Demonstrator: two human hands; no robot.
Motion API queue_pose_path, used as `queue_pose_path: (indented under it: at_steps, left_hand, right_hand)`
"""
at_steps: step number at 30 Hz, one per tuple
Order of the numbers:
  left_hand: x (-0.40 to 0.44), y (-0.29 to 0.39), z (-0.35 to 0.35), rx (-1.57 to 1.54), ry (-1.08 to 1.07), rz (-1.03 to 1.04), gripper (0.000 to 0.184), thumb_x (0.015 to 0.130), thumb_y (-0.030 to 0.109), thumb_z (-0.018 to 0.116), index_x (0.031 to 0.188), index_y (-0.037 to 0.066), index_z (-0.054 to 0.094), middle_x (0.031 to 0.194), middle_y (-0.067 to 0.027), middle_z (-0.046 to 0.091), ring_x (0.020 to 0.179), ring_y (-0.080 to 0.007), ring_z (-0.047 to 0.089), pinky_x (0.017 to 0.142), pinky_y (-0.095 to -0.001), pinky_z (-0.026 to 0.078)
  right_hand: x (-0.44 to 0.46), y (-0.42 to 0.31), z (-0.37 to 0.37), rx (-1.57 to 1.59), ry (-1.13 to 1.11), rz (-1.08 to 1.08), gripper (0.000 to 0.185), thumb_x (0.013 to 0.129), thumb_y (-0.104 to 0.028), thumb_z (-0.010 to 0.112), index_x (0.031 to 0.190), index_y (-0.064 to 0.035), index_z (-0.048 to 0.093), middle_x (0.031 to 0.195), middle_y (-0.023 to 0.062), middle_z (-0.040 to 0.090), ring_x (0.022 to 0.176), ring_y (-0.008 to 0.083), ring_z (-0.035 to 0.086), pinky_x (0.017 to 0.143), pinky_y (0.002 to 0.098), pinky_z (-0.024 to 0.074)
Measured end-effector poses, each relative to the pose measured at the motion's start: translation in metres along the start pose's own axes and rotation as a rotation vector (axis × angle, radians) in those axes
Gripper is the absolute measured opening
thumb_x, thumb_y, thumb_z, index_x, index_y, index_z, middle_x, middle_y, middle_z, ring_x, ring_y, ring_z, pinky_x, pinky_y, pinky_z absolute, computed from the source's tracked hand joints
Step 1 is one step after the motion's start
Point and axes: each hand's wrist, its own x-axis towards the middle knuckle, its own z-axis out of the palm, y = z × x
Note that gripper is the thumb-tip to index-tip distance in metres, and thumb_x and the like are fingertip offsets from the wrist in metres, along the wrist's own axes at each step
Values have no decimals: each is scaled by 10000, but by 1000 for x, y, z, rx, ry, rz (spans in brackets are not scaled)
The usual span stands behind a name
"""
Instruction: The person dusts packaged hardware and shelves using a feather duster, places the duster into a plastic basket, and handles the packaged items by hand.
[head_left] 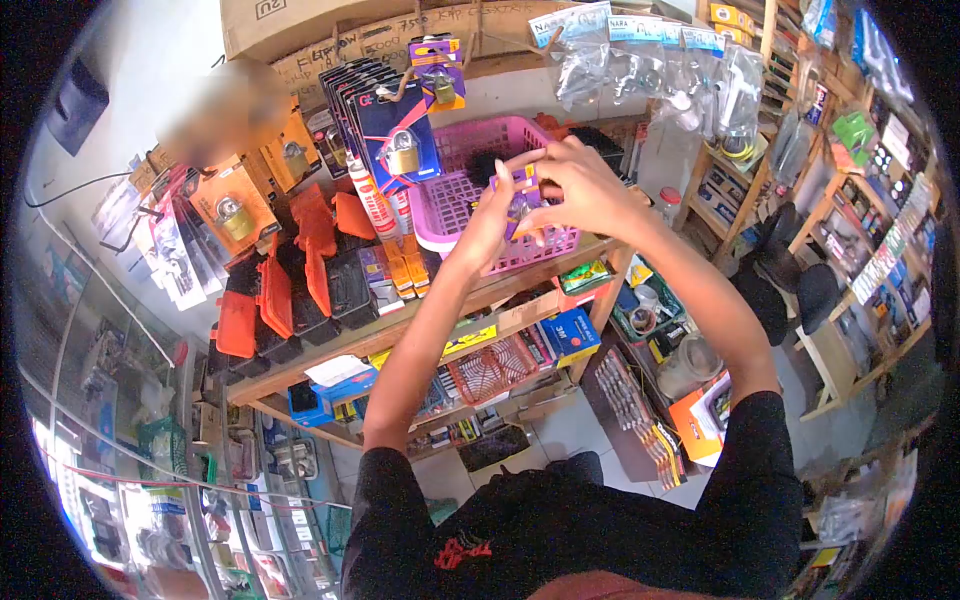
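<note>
Both my hands are raised over a pink plastic basket [428, 222] on the wooden shelf. Between them is a small purple and yellow padlock pack [522, 203], with a clear blister on its front. My left hand [487, 228] grips the pack's left side, thumb up along its edge. From the right, my right hand [590, 195] pinches it, fingers curled over the top. Behind my fingers, a black bristly brush [487, 168] shows inside the basket. A similar carded padlock [437, 80] hangs on a hook just above, beside a row of blue padlock cards [398, 140].
Orange-lidded black boxes [275, 290] line the shelf to the left, below orange padlock cards [235, 205]. Clear bags [640, 75] hang at upper right. Goods fill the lower shelf, including a blue 3M box [572, 340]. A board of carded tools [630, 410] leans near the floor.
</note>
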Motion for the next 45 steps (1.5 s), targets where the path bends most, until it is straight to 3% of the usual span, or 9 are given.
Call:
queue_pose_path:
  at_steps: [2,7,14,18,25,31,33,41,45]
  left_hand:
    - [15,-6,-8,20,24,-66,772,944,677,207,1361,69,434,1040,-93,644,763,-214,668,620,-336,568]
    - [51,-34,-25,-211,176,-161,884,864,786,192,1252,53,499,890,-98,659,676,-244,665,589,-376,567]
    - [52,-49,-74,-693,246,-144,969,788,878,131,1235,121,539,835,-96,640,754,-320,649,731,-517,509]
    - [44,-28,-45,-556,210,-145,1031,765,895,157,1200,55,568,826,-102,616,776,-301,613,826,-529,487]
    - [48,-40,-59,-650,251,-151,992,800,868,163,1141,38,586,888,-118,626,901,-338,623,882,-549,448]
    - [52,-38,-53,-616,425,-147,866,865,805,202,1085,64,594,965,-115,649,935,-307,623,894,-530,451]
    - [59,-50,-59,-553,533,-104,804,894,771,213,1057,83,596,954,-96,652,920,-280,623,896,-517,455]
    - [58,-46,-56,-679,311,-165,809,927,725,205,1224,69,573,1173,-140,641,1095,-332,598,1046,-495,395]
    - [56,-47,-59,-703,119,-203,977,855,809,237,1303,-16,509,1289,-215,569,1195,-386,538,1035,-536,407]
  right_hand:
    - [3,16,-13,-16,-332,193,649,706,-456,805,1198,-100,576,996,111,591,976,312,544,869,435,417]
    - [-16,31,19,-136,-248,433,834,695,-594,758,1370,-243,415,1209,186,609,1081,440,555,943,518,433]
    - [-9,33,18,-324,-157,564,830,774,-671,624,1405,-157,456,1262,248,538,1226,497,435,1015,533,370]
    - [-8,89,27,-353,-417,712,614,788,-615,635,1178,-143,612,1142,220,627,1054,400,619,873,507,506]
    - [-47,77,32,-270,-69,662,321,866,-314,632,1082,-77,617,981,182,659,929,385,647,784,502,517]
    - [-138,27,43,691,237,671,306,910,-55,588,1186,-77,457,1026,55,578,787,131,570,704,295,476]
    - [-159,-14,42,983,264,874,356,915,-50,592,1219,-96,413,1017,10,525,837,81,516,752,246,453]
    - [-244,-84,124,749,531,978,407,952,-135,566,1322,-10,449,1014,51,537,900,118,507,811,269,438]
    - [-254,-120,132,828,301,1082,414,955,-161,565,1319,16,474,914,104,560,868,149,553,781,306,463]
